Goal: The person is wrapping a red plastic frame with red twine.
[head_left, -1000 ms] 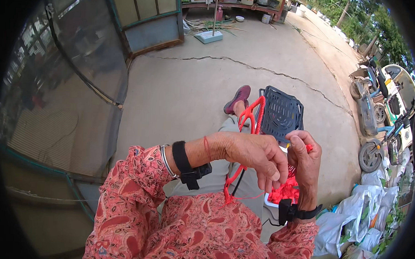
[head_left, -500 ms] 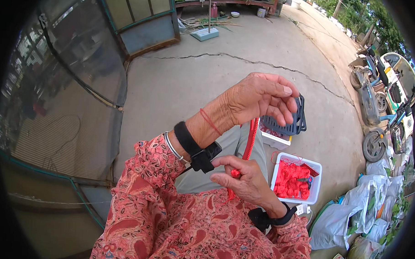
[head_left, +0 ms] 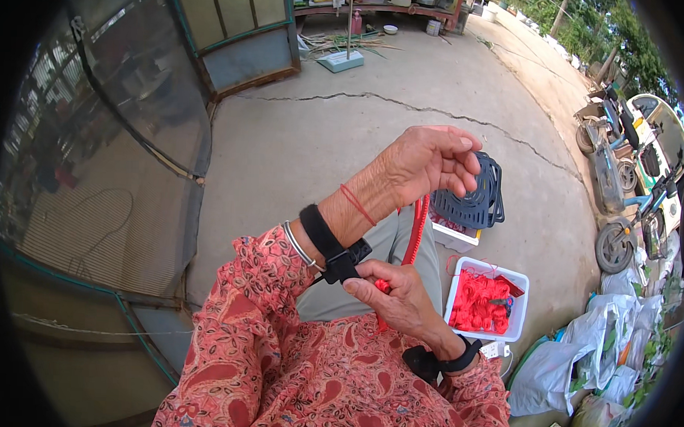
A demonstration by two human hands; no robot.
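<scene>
My left forearm reaches up across my lap, and the left hand hovers empty with loosely bent fingers slightly apart. A black strap with a small black device circles that wrist, between a silver bangle and a thin red string. The right hand has its thumb and index finger against the strap beside the device. Its curled fingers also hold a red cord. A braided red length runs over my grey trousers, partly hidden by my left wrist and right hand.
To the right, a white basket holds red cord and a small tool. Beyond it, a dark slotted plastic piece lies on a white box. White sacks and scooters line the right; a screen door stands left.
My left forearm has shifted slightly, its hand a little lower and to the left. The right thumb and index finger stay at the strap, and the red cord remains in that hand.
</scene>
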